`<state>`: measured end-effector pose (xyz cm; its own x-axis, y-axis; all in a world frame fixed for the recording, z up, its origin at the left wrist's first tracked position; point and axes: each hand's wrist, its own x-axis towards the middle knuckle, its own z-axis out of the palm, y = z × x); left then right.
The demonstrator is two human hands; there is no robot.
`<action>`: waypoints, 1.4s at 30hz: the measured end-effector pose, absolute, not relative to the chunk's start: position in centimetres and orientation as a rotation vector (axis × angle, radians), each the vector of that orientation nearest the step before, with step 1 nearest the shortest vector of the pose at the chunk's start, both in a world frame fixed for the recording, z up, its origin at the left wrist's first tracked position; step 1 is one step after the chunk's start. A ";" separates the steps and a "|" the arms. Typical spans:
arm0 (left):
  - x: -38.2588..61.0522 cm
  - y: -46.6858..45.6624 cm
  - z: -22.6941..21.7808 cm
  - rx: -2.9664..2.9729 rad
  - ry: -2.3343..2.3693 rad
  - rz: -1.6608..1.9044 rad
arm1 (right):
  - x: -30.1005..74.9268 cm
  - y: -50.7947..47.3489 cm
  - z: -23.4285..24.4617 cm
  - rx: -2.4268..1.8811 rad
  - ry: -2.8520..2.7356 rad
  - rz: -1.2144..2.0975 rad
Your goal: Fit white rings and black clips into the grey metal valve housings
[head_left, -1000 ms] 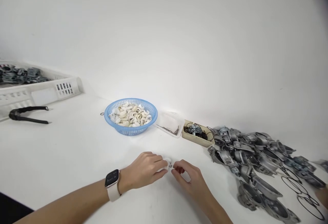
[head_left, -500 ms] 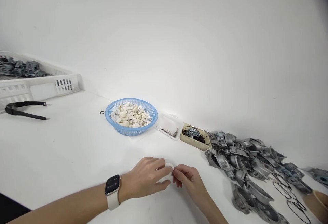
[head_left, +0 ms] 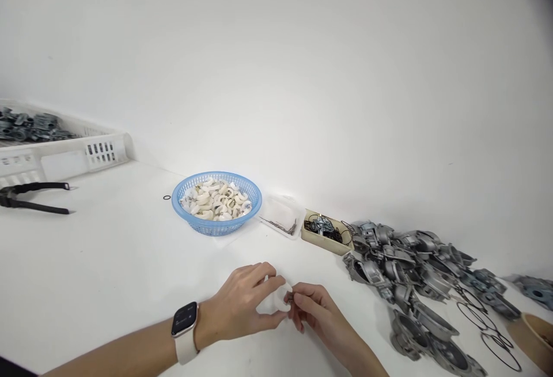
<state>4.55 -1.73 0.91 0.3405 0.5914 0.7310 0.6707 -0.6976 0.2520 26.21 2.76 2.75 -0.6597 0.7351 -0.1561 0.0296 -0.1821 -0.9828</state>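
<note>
Between both hands, above the white table (head_left: 125, 273): one white curved part (head_left: 281, 295), its metal fitting (head_left: 289, 298) facing the right hand (head_left: 317, 311); long axis too small to tell. Left hand (head_left: 237, 303): thumb and fingers gripping the part. Right: fingertips pinching the fitting. Smartwatch (head_left: 185, 318), left wrist: screen lettering illegible.

White ring (head_left: 283, 293) — plastic-looking; heaped parts (head_left: 436, 316) — dull, matt metal.

Free way leftward over the table (head_left: 108, 262), metal castings (head_left: 434, 315) rightward.
</note>
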 end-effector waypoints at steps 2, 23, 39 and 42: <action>4.6 -1.8 0.9 -2.482 -1.164 -1.312 | 26.3 2.7 2.7 -0.845 -1.543 1.974; 4.4 -1.7 0.4 -2.498 -1.315 -1.158 | 26.6 2.8 2.8 -0.872 -1.915 1.392; 4.3 -1.3 0.7 -2.571 -1.244 -1.376 | 26.7 2.1 2.6 -0.791 -2.263 0.787; 4.2 -1.1 0.5 -2.573 -1.224 -1.361 | 26.5 2.1 2.0 -0.773 -2.248 0.828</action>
